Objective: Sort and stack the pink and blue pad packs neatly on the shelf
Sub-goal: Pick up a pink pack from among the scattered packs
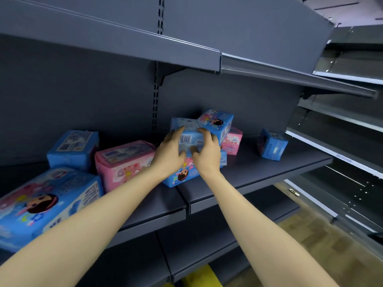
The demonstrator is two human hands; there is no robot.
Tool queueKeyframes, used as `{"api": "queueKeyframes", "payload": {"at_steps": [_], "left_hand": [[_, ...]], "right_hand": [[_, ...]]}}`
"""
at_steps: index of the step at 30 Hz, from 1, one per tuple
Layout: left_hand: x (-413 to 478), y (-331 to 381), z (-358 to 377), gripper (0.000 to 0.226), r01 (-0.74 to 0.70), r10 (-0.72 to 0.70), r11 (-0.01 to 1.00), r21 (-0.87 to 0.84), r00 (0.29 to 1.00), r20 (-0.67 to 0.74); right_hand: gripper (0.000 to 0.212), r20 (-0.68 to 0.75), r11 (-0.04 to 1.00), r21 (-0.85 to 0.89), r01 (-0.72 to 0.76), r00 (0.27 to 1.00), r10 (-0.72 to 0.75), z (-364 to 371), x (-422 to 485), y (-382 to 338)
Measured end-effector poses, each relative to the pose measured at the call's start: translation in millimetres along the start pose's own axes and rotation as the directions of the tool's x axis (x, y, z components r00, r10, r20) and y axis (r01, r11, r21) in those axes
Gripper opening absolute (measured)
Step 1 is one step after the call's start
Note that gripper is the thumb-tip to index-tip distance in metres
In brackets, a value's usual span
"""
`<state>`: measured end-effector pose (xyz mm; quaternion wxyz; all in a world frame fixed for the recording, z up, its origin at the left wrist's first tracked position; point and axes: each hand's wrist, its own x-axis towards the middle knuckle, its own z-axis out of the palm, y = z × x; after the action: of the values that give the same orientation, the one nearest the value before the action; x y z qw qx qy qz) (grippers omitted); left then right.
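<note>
Both my hands grip one blue pad pack (187, 133) at the middle of the grey shelf (259, 168). My left hand (170, 152) holds its left side and my right hand (206, 151) its right side. It sits on another blue pack (178, 178) lying flat. Behind it a blue pack (217, 121) rests on a pink pack (233, 141). A small blue pack (271, 145) stands alone to the right. To the left lie a pink pack (124, 160), a blue pack (72, 149) and a large blue pack (41, 204).
An upper shelf (145, 44) overhangs the packs. Bare grey shelves (342, 121) run off to the right. A lower shelf (196, 245) lies under my arms, with something yellow (199, 276) on the floor below it.
</note>
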<state>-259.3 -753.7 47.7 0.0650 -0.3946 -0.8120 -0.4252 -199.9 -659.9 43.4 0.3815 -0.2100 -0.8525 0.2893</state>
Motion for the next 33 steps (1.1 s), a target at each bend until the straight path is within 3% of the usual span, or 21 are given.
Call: {"api": "queueKeyframes", "payload": {"at_steps": [6, 9, 12, 16, 21, 26, 29, 33], "left_hand": [[0.6, -0.3, -6.7, 0.074, 0.006, -0.010, 0.999, 0.048, 0.996, 0.094], [-5.3, -3.6, -11.5, 0.078, -0.001, -0.006, 0.998, 0.066, 0.994, 0.107], [-13.0, -8.4, -17.5, 0.077, -0.011, 0.005, 0.997, 0.083, 0.998, 0.070], [-28.9, -15.8, -35.3, 0.066, -0.027, 0.021, 0.988, 0.153, 0.999, 0.042], [-60.6, -29.8, -70.1, 0.058, 0.098, -0.093, 0.939, 0.329, 0.995, -0.031], [-98.1, -51.3, -110.4, 0.056, 0.231, -0.191, 0.889, 0.395, 0.972, -0.137], [-123.3, -61.6, -129.3, 0.061, 0.329, -0.269, 0.819, 0.470, 0.944, -0.192], [-151.7, -73.7, -141.8, 0.083, 0.481, -0.455, 0.638, 0.602, 0.866, -0.209]], "right_hand": [[0.060, 0.042, 0.996, -0.085, 0.004, 0.999, 0.000, 3.2, 3.7, -5.1], [0.060, 0.013, 0.965, -0.262, 0.023, 1.000, -0.021, 2.1, 1.7, -13.8], [0.049, -0.037, 0.935, -0.317, 0.158, 0.983, -0.178, 3.7, -4.0, -30.6], [0.040, -0.072, 0.912, -0.141, 0.386, 0.914, -0.398, 18.9, -17.4, -48.2], [0.041, 0.074, 0.916, 0.077, 0.393, 0.914, -0.399, 46.7, -47.2, -74.3], [0.048, 0.297, 0.939, 0.171, 0.298, 0.893, -0.338, 74.0, -73.3, -99.8], [0.051, 0.441, 0.951, 0.133, 0.279, 0.842, -0.309, 89.7, -89.4, -116.6], [0.051, 0.513, 0.946, -0.001, 0.324, 0.812, -0.277, 100.9, -101.8, -129.2]]}}
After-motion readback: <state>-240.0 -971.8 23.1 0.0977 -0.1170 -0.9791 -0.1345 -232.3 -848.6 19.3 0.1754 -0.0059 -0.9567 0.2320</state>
